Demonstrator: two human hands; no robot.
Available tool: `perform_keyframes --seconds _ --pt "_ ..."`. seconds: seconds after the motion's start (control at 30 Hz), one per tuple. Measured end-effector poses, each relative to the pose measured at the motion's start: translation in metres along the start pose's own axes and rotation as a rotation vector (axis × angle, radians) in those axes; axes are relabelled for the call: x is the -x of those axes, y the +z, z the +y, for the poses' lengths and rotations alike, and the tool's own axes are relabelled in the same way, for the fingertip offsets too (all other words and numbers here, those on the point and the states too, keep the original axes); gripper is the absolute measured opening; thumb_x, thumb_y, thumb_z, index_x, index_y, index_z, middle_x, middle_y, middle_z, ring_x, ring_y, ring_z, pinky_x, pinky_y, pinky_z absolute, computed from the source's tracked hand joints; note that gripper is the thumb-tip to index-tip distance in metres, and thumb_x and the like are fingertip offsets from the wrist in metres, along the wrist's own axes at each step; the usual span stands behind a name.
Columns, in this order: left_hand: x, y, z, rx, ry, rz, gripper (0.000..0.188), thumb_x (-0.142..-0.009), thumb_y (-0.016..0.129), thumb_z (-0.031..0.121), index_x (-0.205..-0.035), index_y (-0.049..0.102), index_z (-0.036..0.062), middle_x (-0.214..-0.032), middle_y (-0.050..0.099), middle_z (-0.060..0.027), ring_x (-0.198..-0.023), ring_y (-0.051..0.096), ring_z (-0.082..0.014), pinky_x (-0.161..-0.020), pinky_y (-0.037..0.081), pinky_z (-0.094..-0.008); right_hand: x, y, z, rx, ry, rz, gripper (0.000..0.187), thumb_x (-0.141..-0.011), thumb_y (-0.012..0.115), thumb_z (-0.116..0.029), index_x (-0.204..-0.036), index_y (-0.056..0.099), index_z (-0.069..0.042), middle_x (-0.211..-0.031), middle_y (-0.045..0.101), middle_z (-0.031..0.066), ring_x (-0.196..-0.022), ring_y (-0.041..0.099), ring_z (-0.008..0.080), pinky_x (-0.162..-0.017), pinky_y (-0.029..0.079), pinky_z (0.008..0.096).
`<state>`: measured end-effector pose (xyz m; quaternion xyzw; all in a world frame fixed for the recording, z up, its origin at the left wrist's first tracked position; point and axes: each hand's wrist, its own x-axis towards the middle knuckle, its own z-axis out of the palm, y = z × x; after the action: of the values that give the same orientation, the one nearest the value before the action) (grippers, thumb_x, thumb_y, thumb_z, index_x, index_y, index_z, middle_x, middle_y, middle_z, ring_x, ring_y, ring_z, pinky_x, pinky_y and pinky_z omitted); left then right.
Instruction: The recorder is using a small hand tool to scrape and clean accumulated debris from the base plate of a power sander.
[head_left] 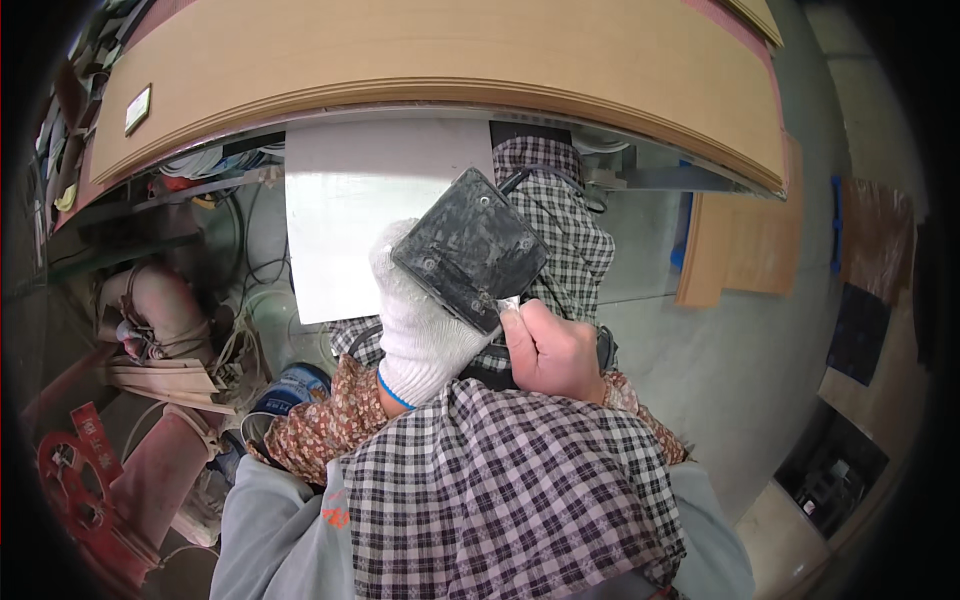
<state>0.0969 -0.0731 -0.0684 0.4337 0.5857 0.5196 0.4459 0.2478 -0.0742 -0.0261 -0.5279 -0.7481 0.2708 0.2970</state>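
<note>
A worn black square plate (472, 245), tilted with one corner up, is held in front of me. Its dusty face shows several screws or holes near the corners. My left hand (428, 335), in a white knitted glove, is closed round it from its left and lower side; the fingers behind the plate are hidden. My bare right hand (556, 350) is closed in a pinch at the plate's lower right corner. Between its thumb and finger shows a small whitish scrap (511, 303), too small to name exactly. Beyond the glove lies a white sheet (340, 210).
A stack of brown boards (440, 60) spans the bench ahead. More boards (745, 235) lean at right. A blue can (297, 388), hoses, wood strips (165, 378) and a red metal part (80, 470) crowd the left. A checked apron (500, 490) covers my lap.
</note>
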Motion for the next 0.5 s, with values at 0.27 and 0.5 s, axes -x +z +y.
perform_keyframes --seconds 0.27,0.5 --pt "-0.015 -0.002 0.024 1.447 -0.617 0.066 0.062 -0.092 0.077 0.031 -0.140 0.043 0.0092 -0.127 0.063 -0.0078 -0.113 0.065 -0.0205 -0.098 0.056 -0.0410 -0.002 0.003 -0.008 -0.004 0.001 -0.021 0.031 -0.097 0.072 -0.013 -0.071 0.057 -0.009 -0.050 0.053 0.0051 -0.037 0.051 0.0180 -0.037 0.038 0.0339" --pt "-0.001 -0.006 0.001 0.628 -0.335 -0.081 0.067 -0.096 0.066 0.059 -0.138 0.051 0.0100 -0.132 0.063 -0.0069 -0.117 0.064 -0.0219 -0.105 0.052 -0.0451 -0.003 -0.001 -0.005 0.039 0.100 0.033 0.031 -0.097 0.073 -0.014 -0.070 0.057 -0.009 -0.050 0.053 0.0051 -0.037 0.050 0.0178 -0.037 0.038 0.0340"
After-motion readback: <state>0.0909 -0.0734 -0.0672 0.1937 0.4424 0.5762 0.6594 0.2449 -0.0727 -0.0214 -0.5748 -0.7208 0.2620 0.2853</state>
